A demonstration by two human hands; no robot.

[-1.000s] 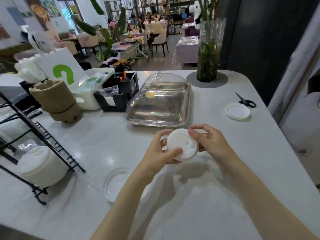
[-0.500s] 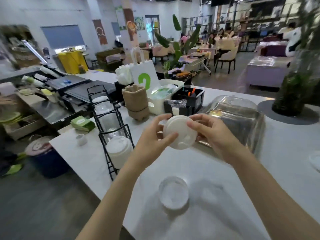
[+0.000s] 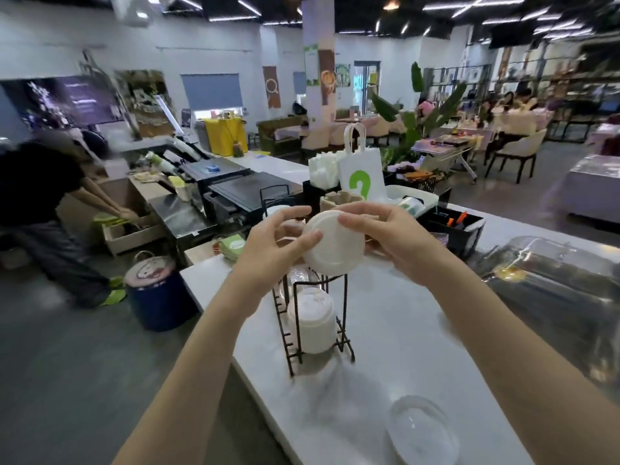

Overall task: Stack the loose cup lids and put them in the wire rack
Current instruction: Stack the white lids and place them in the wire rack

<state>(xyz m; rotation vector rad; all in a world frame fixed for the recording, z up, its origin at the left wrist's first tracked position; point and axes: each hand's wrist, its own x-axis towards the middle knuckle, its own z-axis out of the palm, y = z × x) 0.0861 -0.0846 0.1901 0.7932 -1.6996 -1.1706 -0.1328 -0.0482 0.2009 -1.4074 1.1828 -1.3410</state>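
A round white plastic cup lid (image 3: 333, 245) is gripped between both hands: the left hand (image 3: 271, 251) is closed on its near-left rim, thumb laid over the top face; the right hand (image 3: 392, 239) is closed on the far-right rim, fingers curled over the edge. Whether one lid or a small nested stack is held cannot be told from this angle.

The lid is held tilted, in the air directly above the black wire rack (image 3: 312, 317) standing on the white counter (image 3: 402, 347). The two-sided hold is judged to be for steadying and squaring the lid before it is lowered into the rack's open top.

A stack of white lids (image 3: 313, 322) is already seated inside the rack, near its lower end; the wire uprights are judged to keep the stack in column.

A clear, shallow domed lid (image 3: 421, 431) lies loose on the counter near the front edge, well apart from the rack, so the task is judged unfinished.

To the right, a clear domed cover on a metal tray (image 3: 557, 280) is seen, partly blurred. Behind the hands, a white paper bag with a green mark (image 3: 362, 177) stands upright
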